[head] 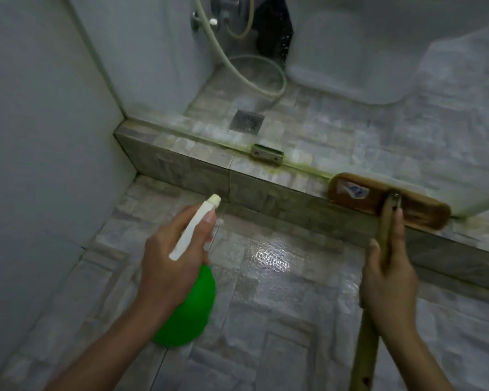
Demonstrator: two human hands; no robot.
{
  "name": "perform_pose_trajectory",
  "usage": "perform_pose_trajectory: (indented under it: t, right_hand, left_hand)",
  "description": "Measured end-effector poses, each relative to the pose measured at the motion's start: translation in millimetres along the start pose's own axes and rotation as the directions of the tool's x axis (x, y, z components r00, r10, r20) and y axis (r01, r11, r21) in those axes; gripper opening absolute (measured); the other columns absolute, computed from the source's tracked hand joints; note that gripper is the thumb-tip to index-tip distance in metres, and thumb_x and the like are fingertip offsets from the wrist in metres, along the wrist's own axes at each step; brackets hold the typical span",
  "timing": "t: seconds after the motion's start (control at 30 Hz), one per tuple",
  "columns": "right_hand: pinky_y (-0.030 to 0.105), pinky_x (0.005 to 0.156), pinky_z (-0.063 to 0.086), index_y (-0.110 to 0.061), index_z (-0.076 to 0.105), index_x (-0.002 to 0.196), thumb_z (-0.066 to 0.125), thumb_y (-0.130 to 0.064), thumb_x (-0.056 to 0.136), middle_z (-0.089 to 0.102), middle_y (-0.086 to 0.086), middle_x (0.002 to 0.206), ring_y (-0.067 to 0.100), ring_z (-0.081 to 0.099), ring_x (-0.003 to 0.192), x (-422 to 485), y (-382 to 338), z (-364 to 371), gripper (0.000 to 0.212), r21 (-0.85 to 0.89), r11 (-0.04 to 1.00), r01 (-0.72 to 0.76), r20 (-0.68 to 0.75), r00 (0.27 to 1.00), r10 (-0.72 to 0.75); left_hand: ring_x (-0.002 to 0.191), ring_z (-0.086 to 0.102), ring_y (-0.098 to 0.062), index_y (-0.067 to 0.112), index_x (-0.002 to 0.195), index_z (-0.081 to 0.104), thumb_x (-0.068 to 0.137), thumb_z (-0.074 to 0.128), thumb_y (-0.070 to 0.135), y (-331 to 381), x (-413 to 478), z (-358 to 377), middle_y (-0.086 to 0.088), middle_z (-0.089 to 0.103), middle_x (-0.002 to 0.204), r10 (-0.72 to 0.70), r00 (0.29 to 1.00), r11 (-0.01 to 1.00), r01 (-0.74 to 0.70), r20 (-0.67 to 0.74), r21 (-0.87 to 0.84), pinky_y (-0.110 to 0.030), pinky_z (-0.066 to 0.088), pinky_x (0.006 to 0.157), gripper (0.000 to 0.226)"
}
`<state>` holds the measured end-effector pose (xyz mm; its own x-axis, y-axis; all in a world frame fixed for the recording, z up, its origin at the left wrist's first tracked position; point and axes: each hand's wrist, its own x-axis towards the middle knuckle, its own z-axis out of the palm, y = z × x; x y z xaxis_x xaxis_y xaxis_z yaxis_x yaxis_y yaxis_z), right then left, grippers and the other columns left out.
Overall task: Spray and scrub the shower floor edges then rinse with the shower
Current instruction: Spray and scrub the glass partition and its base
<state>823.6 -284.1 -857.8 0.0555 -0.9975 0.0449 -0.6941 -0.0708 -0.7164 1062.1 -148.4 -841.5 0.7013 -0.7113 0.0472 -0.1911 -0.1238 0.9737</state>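
Observation:
My left hand (pixel 170 263) grips a green spray bottle (pixel 185 311) by its white trigger head (pixel 198 224), the nozzle aimed at the tiled shower curb (pixel 181 162). My right hand (pixel 390 280) holds the wooden handle (pixel 364 354) of a scrub brush. Its brown brush head (pixel 387 201) rests on the curb at the right, against the bottom of the glass panel. A greenish film runs along the curb's glass track (pixel 302 167). The shower hose (pixel 237 71) loops down onto the shower floor near the square drain (pixel 246 121).
A metal bracket (pixel 266 154) sits on the curb's track. A toilet (pixel 347 57) stands at the back right. White walls close in on the left. The stone-pattern floor (pixel 268 266) in front of the curb is wet and shiny.

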Motion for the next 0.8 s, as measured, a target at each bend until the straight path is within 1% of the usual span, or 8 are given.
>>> perform_pose_trajectory:
  t: [0.17,0.3,0.37,0.5,0.6,0.7,0.77,0.8]
  right_hand:
    - [0.034,0.041,0.046,-0.056,0.017,0.144,0.041,-0.015,0.098,0.052,0.013,0.065,0.024,0.045,0.044,9,-58,-31,0.066,0.133,0.956,-0.261,0.233,0.946,0.226]
    - [0.023,0.039,0.037,-0.035,0.033,0.145,0.033,0.001,0.096,0.046,0.007,0.070,0.013,0.037,0.044,13,-127,-60,0.060,0.293,0.740,-0.606,0.475,0.764,0.437]
    - [0.019,0.037,0.036,-0.023,0.050,0.134,0.033,0.001,0.095,0.045,0.006,0.068,0.009,0.036,0.040,9,-159,-76,0.049,0.324,0.643,-0.694,0.570,0.686,0.452]
    - [0.018,0.039,0.039,-0.011,0.055,0.130,0.041,-0.015,0.093,0.061,0.011,0.073,0.012,0.043,0.040,-4,-210,-118,0.039,0.354,0.454,-0.817,0.740,0.542,0.398]
    - [0.019,0.048,0.045,-0.007,0.055,0.131,0.046,-0.016,0.087,0.071,0.017,0.099,0.020,0.057,0.067,-15,-231,-143,0.046,0.384,0.327,-0.863,0.842,0.473,0.260]
    - [0.017,0.054,0.048,-0.021,0.056,0.125,0.065,-0.010,0.079,0.063,0.010,0.125,0.021,0.061,0.104,-30,-237,-146,0.048,0.333,0.439,-0.835,0.884,0.438,0.163]
    - [0.018,0.052,0.047,-0.023,0.054,0.127,0.055,-0.006,0.085,0.059,0.007,0.131,0.016,0.064,0.098,-41,-236,-141,0.045,0.272,0.594,-0.757,0.902,0.416,0.117]
    - [0.019,0.051,0.047,-0.024,0.054,0.127,0.052,-0.006,0.088,0.062,0.005,0.126,0.016,0.066,0.093,-46,-233,-140,0.042,0.224,0.698,-0.680,0.899,0.421,0.121]
  left_hand:
    - [0.059,0.054,-0.002,0.026,0.132,0.059,0.094,0.051,0.032,59,-37,-3,0.009,0.056,0.058,-0.161,0.985,0.982,0.153,-0.059,-0.114,-0.007,0.044,0.068,0.040]
    - [0.073,0.053,-0.003,0.038,0.143,0.052,0.099,0.054,0.042,125,-55,-41,0.011,0.054,0.069,-0.289,0.954,0.932,0.262,-0.078,-0.252,-0.016,0.044,0.086,0.044]
    - [0.080,0.057,-0.007,0.038,0.142,0.052,0.090,0.056,0.048,154,-64,-59,0.007,0.059,0.074,-0.355,0.933,0.893,0.317,-0.067,-0.319,-0.024,0.047,0.092,0.054]
    - [0.088,0.063,-0.005,0.015,0.145,0.052,0.091,0.057,0.046,220,-93,-83,0.010,0.068,0.080,-0.465,0.873,0.864,0.412,-0.145,-0.291,-0.030,0.050,0.095,0.063]
    - [0.086,0.062,0.007,0.008,0.139,0.055,0.100,0.054,0.039,264,-122,-78,0.022,0.069,0.084,-0.515,0.813,0.857,0.488,-0.272,-0.166,-0.040,0.051,0.087,0.050]
    - [0.085,0.061,0.013,0.048,0.134,0.044,0.094,0.049,0.039,293,-145,-65,0.030,0.068,0.086,-0.587,0.703,0.802,0.573,-0.401,-0.170,-0.036,0.052,0.080,0.041]
    - [0.088,0.063,0.011,0.050,0.134,0.042,0.095,0.049,0.036,294,-164,-52,0.028,0.070,0.087,-0.630,0.614,0.768,0.585,-0.476,-0.261,-0.030,0.054,0.084,0.042]
    - [0.089,0.064,0.009,0.038,0.140,0.047,0.097,0.050,0.032,289,-175,-47,0.026,0.071,0.087,-0.656,0.541,0.743,0.584,-0.526,-0.326,-0.025,0.055,0.082,0.043]
